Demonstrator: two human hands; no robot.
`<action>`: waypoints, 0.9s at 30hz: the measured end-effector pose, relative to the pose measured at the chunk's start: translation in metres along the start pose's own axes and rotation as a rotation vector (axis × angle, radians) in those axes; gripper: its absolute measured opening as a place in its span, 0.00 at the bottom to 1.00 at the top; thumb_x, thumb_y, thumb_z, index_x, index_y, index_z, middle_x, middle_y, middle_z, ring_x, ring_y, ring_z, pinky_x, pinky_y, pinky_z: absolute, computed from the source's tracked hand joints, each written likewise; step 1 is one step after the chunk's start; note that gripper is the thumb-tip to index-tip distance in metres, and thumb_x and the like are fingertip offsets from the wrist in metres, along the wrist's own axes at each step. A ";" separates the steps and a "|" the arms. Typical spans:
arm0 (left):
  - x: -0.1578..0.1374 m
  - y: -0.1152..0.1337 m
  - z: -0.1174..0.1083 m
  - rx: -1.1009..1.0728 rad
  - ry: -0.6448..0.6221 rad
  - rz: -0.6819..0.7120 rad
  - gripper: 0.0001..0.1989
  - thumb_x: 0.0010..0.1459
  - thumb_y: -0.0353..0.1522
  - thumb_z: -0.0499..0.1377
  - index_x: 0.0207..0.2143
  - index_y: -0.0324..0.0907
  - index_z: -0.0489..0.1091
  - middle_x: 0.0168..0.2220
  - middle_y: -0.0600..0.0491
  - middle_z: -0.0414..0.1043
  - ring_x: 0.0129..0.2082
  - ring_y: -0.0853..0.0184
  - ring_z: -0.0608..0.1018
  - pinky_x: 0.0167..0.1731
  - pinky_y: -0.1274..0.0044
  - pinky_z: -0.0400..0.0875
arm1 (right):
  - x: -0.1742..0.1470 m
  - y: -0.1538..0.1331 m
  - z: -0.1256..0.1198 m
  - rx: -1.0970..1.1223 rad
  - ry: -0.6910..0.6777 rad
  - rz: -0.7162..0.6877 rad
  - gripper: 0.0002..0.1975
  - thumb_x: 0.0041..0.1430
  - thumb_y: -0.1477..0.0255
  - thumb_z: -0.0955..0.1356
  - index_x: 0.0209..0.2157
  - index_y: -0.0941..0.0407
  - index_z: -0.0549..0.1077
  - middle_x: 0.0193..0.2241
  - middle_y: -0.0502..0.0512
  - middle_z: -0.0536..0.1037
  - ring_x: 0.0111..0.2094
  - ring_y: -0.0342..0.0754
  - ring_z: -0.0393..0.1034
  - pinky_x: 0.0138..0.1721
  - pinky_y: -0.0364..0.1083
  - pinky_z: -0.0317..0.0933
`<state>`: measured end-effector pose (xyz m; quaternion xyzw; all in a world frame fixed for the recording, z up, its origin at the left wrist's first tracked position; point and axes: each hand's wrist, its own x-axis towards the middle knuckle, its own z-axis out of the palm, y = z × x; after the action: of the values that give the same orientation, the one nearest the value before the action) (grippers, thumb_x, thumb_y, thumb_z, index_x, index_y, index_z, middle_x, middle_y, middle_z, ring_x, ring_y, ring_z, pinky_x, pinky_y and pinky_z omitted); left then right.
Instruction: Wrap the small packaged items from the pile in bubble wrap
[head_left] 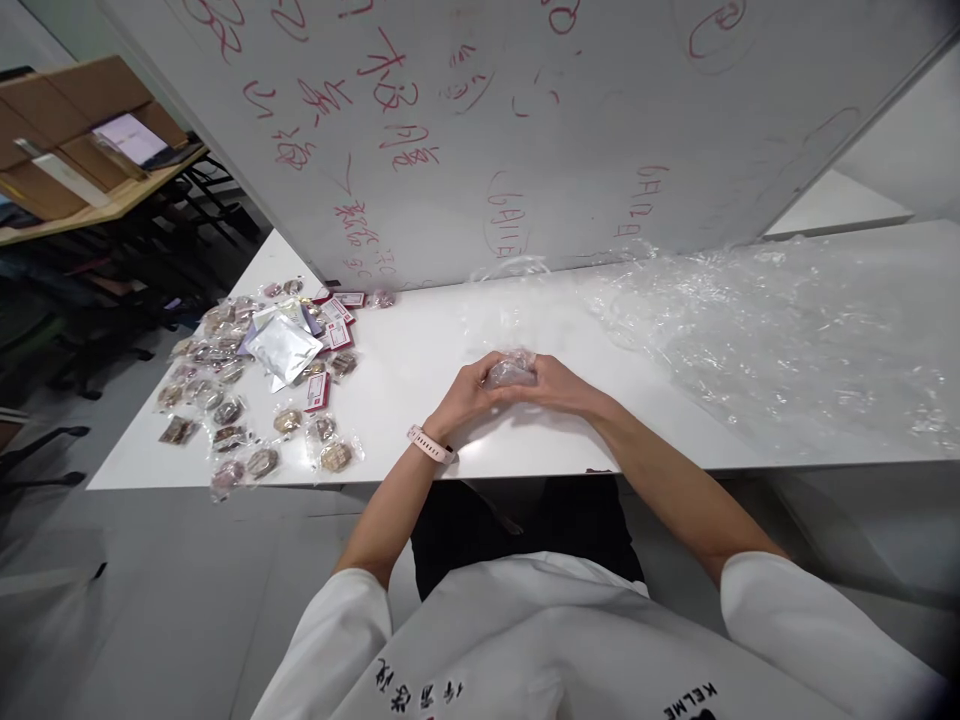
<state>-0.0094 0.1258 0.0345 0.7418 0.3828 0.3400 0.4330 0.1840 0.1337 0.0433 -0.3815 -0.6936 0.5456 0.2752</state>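
Note:
A crumpled transparent plastic bag (511,370) is held between my two hands, low over the white table (405,370). My left hand (471,392), with a pink band on its wrist, curls round the bag's left side. Round the right side close the fingers of my right hand (556,384). A loose, see-through part of the bag (504,312) spreads on the table beyond my fingers. Whether anything lies inside the gripped part, I cannot tell.
Many small wrapped packets (226,410) lie on the left, around silver pouches (285,348) and red-edged cards (317,390). A large heap of transparent plastic bags (780,340) covers the table's right side. Behind stands a whiteboard (570,150) with red writing.

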 end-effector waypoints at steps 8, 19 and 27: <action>0.002 0.005 0.007 -0.004 0.238 -0.031 0.24 0.53 0.39 0.69 0.48 0.45 0.66 0.50 0.47 0.72 0.49 0.62 0.76 0.48 0.70 0.72 | -0.012 -0.007 -0.007 0.000 0.003 -0.062 0.25 0.58 0.54 0.71 0.53 0.52 0.75 0.49 0.56 0.78 0.49 0.54 0.73 0.48 0.52 0.68; -0.004 0.014 -0.013 -0.442 -0.228 -0.146 0.33 0.50 0.37 0.71 0.59 0.45 0.68 0.54 0.45 0.74 0.51 0.57 0.78 0.50 0.68 0.72 | -0.018 -0.004 -0.005 -0.050 -0.219 0.008 0.21 0.62 0.53 0.68 0.48 0.53 0.78 0.40 0.55 0.78 0.38 0.49 0.72 0.37 0.48 0.68; -0.002 0.006 -0.006 -0.407 -0.035 0.026 0.15 0.53 0.41 0.70 0.37 0.41 0.76 0.40 0.49 0.79 0.41 0.63 0.80 0.49 0.67 0.71 | -0.014 0.008 0.000 0.286 -0.166 0.044 0.25 0.51 0.59 0.76 0.49 0.53 0.77 0.45 0.57 0.77 0.40 0.49 0.74 0.39 0.49 0.73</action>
<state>-0.0138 0.1242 0.0417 0.6499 0.2890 0.4030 0.5760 0.1938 0.1232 0.0363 -0.3071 -0.6209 0.6740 0.2565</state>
